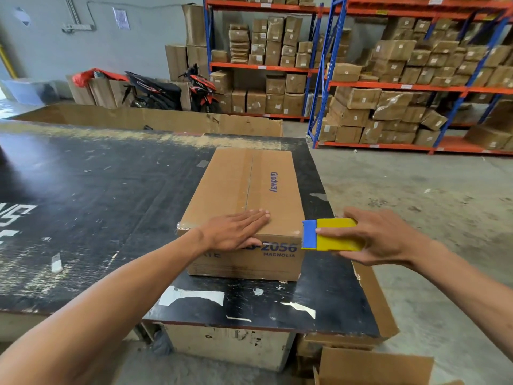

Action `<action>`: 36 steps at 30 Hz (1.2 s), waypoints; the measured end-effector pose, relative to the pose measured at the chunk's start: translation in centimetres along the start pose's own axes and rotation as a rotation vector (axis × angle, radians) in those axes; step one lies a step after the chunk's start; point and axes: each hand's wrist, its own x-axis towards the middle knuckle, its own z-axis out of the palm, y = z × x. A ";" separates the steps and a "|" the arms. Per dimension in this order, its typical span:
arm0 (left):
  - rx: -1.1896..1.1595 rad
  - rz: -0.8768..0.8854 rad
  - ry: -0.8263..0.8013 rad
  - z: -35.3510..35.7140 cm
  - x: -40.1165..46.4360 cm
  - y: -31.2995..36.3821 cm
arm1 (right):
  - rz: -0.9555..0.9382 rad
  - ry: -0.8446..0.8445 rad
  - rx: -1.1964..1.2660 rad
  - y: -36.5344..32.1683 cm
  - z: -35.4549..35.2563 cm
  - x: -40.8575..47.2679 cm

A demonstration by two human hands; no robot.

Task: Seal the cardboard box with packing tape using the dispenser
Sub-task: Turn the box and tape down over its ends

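Note:
A long brown cardboard box [244,190] printed "Glodway" lies on the black table [97,190], its flaps closed along a centre seam. Clear tape glints across its near top edge. My left hand [236,230] lies flat on the near end of the box top, thumb hooked over the front face. My right hand [380,236] holds a yellow and blue tape dispenser [330,235] at the box's near right corner, its blue end touching the edge.
The table's right edge runs just past the box, concrete floor [416,204] beyond it. Orange and blue racks [388,87] full of cartons line the back. A motorbike [177,91] is parked behind the table. Loose cardboard [372,365] lies at the lower right.

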 end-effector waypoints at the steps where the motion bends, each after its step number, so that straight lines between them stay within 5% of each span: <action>1: 0.005 0.005 -0.004 -0.1 0.0 0.0 | 0.005 0.008 -0.002 0.6 0.1 -0.7; 20: 0.008 -0.033 -0.057 0.4 7.5 4.8 | -0.031 0.118 0.028 3.4 2.5 -2.7; 30: -0.099 -0.109 -0.131 -0.4 7.5 5.2 | -0.030 0.108 -0.066 2.6 4.7 -1.5; 36: 0.035 -0.102 -0.073 1.1 7.6 5.1 | -0.059 0.110 -0.223 0.4 5.8 -1.0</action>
